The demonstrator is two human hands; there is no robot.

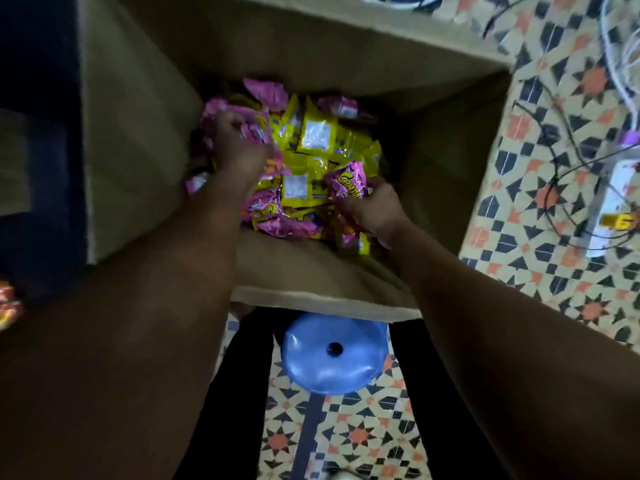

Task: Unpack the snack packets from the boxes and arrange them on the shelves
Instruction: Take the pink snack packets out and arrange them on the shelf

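A tall open cardboard box stands before me, its bottom covered with several pink and yellow snack packets. Both my arms reach down into it. My left hand is at the box's left side, its fingers curled round a bunch of pink packets. My right hand is lower right and pinches a single pink packet that stands upright above the pile. No shelf shows in this view.
A blue water jug stands on the patterned tile floor between my legs, just under the box's near flap. Cables and a white power strip lie on the floor at right. A dark surface borders the box at left.
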